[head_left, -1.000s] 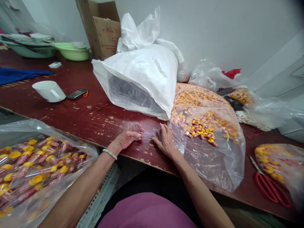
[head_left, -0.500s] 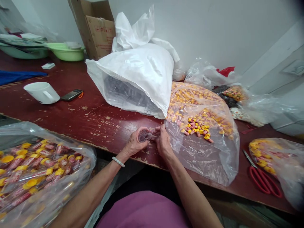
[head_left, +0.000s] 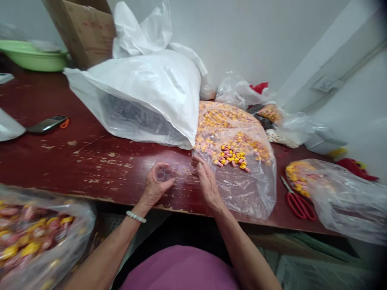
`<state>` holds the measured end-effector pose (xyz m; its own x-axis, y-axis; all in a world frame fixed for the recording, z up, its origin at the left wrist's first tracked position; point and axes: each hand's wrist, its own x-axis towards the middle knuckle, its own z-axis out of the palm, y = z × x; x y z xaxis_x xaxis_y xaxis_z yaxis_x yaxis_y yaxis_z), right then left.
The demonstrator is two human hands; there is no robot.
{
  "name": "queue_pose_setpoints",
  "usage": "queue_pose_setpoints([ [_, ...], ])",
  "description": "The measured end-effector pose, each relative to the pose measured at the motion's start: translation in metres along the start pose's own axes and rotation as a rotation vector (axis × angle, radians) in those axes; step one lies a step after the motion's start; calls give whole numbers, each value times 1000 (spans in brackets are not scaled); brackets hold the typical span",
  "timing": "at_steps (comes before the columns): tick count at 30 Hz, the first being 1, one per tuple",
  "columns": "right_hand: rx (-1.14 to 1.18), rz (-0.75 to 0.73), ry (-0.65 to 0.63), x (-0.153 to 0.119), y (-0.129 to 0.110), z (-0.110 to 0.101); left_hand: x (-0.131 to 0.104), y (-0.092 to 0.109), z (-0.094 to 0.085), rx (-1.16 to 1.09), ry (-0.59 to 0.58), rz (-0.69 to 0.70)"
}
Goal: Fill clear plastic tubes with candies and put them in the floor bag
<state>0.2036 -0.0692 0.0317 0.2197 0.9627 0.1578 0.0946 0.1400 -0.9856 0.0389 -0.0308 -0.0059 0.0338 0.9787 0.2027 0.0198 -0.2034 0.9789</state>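
Note:
My left hand (head_left: 155, 185) is closed around several clear plastic tubes (head_left: 165, 173), their round open ends showing between thumb and fingers. To its right, my right hand (head_left: 205, 179) is apart from the tubes, fingers stretched out and nothing visible in it. It is beside a clear plastic bag (head_left: 244, 197) holding small yellow-capped pieces (head_left: 232, 155) with pinkish bodies, some at the bag's mouth. Behind both hands lies a large white sack (head_left: 157, 80), its mouth facing me with more clear tubes (head_left: 130, 114) inside.
Red-handled scissors (head_left: 299, 205) lie on the dark red table (head_left: 60, 161) at right, near another bag of yellow pieces (head_left: 298, 173). A bag of filled, yellow-capped tubes (head_left: 30, 241) is at lower left. A phone-like device (head_left: 46, 124), green basin (head_left: 36, 58) and cardboard box (head_left: 87, 34) are at left.
My hands have come apart; the tubes stay in my left hand, and my right hand's fingers have straightened. The view has turned right, so the surroundings appear shifted left.

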Motion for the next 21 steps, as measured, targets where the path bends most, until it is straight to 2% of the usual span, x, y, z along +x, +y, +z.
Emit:
queue_pose_setpoints([
  [2,-201,-110,172,7,5,-44,1,0,1,-21,-27,-22],
  [4,-478,-144,368,18,19,-92,2,-1,2,-31,-59,-30],
  [5,-666,-130,424,25,28,-114,3,-1,3,-28,-71,-32],
  [6,-857,-98,439,32,36,-134,3,-1,4,-18,-79,-31],
  [8,-966,-81,430,44,51,-159,3,-2,6,30,-96,-20],
  [10,-1028,-77,391,55,59,-167,2,-2,8,83,-127,-2],
  [14,-1245,9,240,74,55,-159,-1,-3,14,119,-176,24],
  [16,-1250,42,197,80,51,-155,-3,-3,17,112,-192,30],
  [19,-1210,47,205,82,49,-155,-6,-2,21,69,-223,26],
  [21,-1119,13,278,78,50,-153,-9,-1,24,54,-244,24],
])
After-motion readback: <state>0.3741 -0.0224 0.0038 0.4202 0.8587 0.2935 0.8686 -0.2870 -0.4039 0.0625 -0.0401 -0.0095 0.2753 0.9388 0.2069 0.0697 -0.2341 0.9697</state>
